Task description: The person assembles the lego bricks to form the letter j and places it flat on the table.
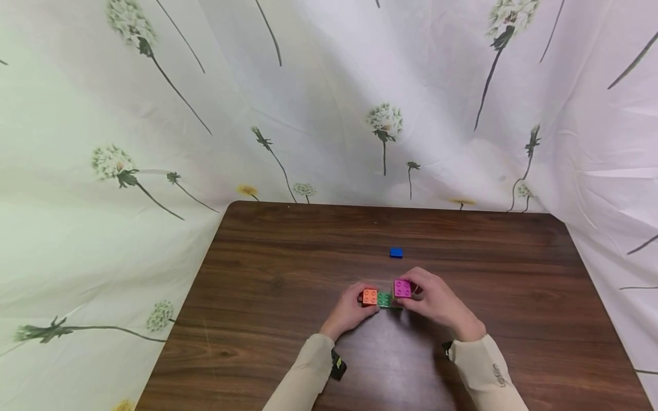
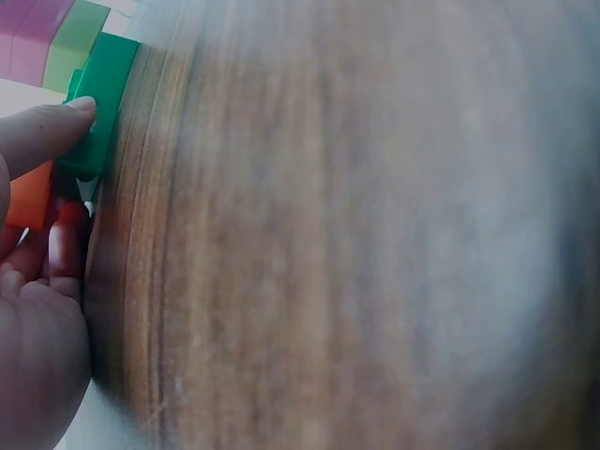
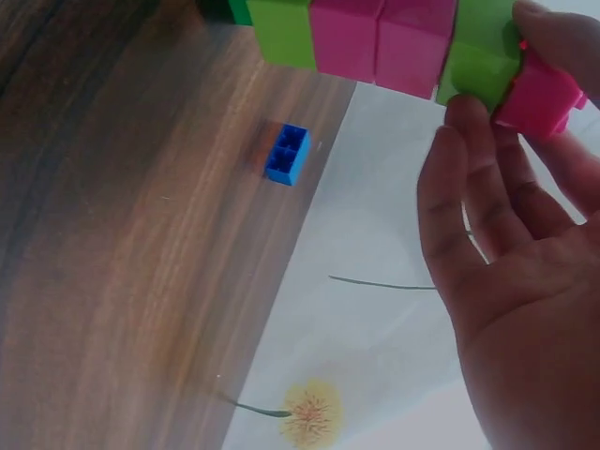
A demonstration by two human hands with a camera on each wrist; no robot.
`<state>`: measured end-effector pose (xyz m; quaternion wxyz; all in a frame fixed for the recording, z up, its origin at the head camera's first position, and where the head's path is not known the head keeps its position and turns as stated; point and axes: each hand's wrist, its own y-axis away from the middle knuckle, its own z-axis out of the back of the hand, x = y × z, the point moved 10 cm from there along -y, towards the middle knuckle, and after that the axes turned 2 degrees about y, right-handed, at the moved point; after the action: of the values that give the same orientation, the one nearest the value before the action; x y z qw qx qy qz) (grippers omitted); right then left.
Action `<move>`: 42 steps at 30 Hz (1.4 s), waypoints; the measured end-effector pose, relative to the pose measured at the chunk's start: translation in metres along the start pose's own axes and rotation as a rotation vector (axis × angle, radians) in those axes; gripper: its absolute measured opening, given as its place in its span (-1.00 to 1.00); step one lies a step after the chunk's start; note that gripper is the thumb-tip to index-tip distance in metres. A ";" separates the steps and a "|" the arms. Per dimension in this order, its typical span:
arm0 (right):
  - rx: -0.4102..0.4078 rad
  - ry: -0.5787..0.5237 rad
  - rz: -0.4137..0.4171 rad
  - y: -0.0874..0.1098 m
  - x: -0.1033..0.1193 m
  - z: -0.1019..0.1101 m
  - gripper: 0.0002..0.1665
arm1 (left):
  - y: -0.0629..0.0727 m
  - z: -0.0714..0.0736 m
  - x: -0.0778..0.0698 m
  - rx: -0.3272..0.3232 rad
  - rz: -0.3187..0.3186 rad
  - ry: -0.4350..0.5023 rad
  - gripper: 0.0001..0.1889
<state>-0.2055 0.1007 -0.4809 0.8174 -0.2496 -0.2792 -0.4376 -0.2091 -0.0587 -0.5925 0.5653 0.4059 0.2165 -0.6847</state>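
Toy building bricks form one structure: a dark green brick at the table, an orange brick at its left end, and a column at its right. In the right wrist view the column runs through a lime brick, pink bricks and another lime brick to a magenta top brick. My left hand grips the base, thumb against the dark green brick. My right hand pinches the column's top between thumb and fingers. Some fingers hide behind the bricks.
A small blue brick lies beyond the hands, its hollow side showing in the right wrist view. The brown wooden table meets a flower-printed cloth at its back edge and sides.
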 end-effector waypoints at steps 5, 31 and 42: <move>0.019 0.031 -0.014 0.000 0.001 0.001 -0.62 | 0.001 0.000 -0.001 0.004 0.001 0.007 -0.60; 0.011 -0.015 -0.053 -0.001 -0.004 0.000 -0.63 | 0.001 -0.002 0.000 0.012 0.013 0.019 -0.60; 0.034 -0.018 -0.094 -0.003 -0.008 -0.002 -0.58 | -0.001 -0.002 0.003 0.011 0.024 0.022 -0.59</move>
<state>-0.2107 0.1025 -0.4876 0.7975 -0.2262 -0.3055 -0.4685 -0.2093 -0.0585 -0.5961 0.5688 0.4190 0.2141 -0.6746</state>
